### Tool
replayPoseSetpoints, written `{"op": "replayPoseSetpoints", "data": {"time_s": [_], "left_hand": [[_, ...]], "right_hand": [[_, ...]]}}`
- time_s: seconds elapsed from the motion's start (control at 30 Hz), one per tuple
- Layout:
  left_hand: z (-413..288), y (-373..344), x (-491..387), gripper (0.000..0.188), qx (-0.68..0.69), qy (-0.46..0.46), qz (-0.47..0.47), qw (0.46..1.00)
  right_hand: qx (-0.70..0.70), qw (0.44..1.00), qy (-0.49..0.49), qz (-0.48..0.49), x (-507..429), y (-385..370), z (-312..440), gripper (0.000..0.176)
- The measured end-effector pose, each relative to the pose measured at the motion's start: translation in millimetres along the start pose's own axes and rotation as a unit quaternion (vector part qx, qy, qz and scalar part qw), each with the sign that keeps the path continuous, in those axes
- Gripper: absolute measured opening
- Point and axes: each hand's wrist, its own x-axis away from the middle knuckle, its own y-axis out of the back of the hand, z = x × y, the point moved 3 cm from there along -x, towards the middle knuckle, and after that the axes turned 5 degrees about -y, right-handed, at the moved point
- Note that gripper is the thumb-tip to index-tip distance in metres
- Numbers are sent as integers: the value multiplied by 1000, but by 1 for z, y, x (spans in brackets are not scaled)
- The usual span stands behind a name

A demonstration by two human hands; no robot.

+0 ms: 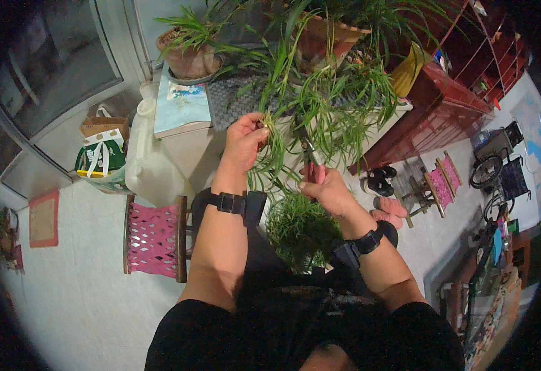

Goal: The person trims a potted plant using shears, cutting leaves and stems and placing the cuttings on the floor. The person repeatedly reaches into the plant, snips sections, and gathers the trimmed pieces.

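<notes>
A large spider plant (pixel 316 92) spills long leaves and hanging plantlets over the front of a white cabinet. My left hand (pixel 245 139) pinches one spider plant plantlet (pixel 272 130) at its base, with its leaves drooping below my fingers. In my right hand (pixel 328 190) is a pair of pruning shears (pixel 312 160) with pink-red grips, the blades pointing up among the hanging leaves. Leaves partly hide the blade tips, so I cannot tell what lies between them. Below my hands, close to my body, sits a bushy mass of green foliage (pixel 303 227).
A terracotta pot (pixel 189 58) with a smaller plant stands on the cabinet (pixel 182 118). Left of it are a translucent plastic jug (pixel 152 157), a green bag (pixel 99 155) and a pink-webbed folding stool (pixel 155 239). Black shoes (pixel 378 182) and pink slippers (pixel 389 211) lie at right.
</notes>
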Motion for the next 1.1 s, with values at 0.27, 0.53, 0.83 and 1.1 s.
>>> {"op": "replayPoseSetpoints", "data": {"time_s": [0.27, 0.53, 0.83, 1.1], "left_hand": [[3, -13, 0, 32, 5, 10, 3, 1000], [5, -19, -1, 30, -7, 5, 21, 1000], [3, -20, -2, 30, -87, -3, 9, 996], [5, -23, -3, 26, -137, -3, 1, 991]], "right_hand": [[27, 988, 126, -80, -32, 21, 53, 19], [26, 981, 184, -61, -84, -2, 70, 29], [208, 946, 210, -134, -93, -4, 73, 21], [194, 952, 194, -135, -90, -4, 75, 27]]}}
